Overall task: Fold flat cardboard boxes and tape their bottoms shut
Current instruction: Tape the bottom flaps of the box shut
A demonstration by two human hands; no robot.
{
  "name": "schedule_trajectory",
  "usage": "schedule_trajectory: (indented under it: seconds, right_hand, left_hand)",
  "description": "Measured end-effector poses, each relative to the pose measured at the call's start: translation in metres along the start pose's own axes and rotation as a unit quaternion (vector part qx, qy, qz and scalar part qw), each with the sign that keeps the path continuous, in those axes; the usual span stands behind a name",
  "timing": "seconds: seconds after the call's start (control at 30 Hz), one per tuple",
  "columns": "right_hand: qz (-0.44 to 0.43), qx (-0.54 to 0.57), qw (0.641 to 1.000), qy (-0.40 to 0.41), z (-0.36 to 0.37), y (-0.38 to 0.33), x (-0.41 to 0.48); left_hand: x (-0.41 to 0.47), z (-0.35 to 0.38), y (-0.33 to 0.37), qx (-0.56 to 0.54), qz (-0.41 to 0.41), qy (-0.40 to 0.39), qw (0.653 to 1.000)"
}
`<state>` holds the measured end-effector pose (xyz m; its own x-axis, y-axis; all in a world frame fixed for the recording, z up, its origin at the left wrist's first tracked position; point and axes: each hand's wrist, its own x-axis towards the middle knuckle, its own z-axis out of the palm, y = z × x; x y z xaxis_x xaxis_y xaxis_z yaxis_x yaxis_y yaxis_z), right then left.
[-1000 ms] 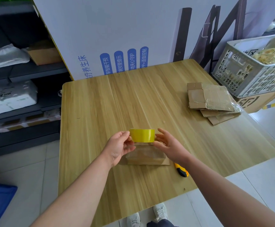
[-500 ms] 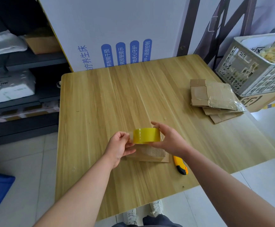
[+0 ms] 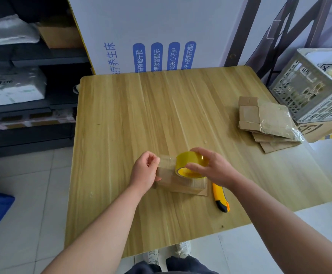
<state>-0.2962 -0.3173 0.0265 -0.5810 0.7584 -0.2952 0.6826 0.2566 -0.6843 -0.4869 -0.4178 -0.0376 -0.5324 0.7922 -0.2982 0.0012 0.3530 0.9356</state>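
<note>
small box near the front of the table, tape roll held right over it

the little cardboard box [image 3: 183, 184] sits on the wooden table [image 3: 133, 119] near the front edge, mostly hidden under both hands. the yellow tape roll [image 3: 190, 165] is held just above it, tilted so you can see into the core. the right hand [image 3: 213, 168] grips the roll, fingers over the top, thumb on the near side. the left hand [image 3: 144, 170] has its fingers curled, pinching the free end of a clear tape strip [image 3: 167, 161] that runs across to the roll. can't tell if the strip touches the box.

just right of the box a yellow and black utility knife [image 3: 220, 198] lies flat on the table. further back on the right there's a stack of flat cardboard boxes [image 3: 266, 123], the top one shiny. beside the stack, off the table, is a grey plastic crate [image 3: 317, 95]. dark shelves [image 3: 32, 60] with white packages are on the left, and a big white board [image 3: 161, 26] with blue labels stands behind the table.
</note>
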Motion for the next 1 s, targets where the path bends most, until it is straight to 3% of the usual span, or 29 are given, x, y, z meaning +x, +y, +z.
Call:
schedule_trajectory:
  seconds: [0.17, 0.6, 1.0]
  right_hand:
    - [0.003, -0.013, 1.0, -0.023, 0.003, -0.006, 0.007]
    - [0.027, -0.017, 0.998, -0.049, 0.003, -0.015, 0.01]
    - [0.015, -0.051, 0.996, -0.066, 0.012, -0.028, 0.016]
  left_hand:
    - [0.002, -0.006, -0.006, 0.042, 0.048, 0.005, 0.998]
    - [0.009, -0.025, -0.011, 0.098, 0.079, -0.023, 0.992]
    - [0.011, -0.015, -0.048, 0.064, 0.014, -0.036, 0.997]
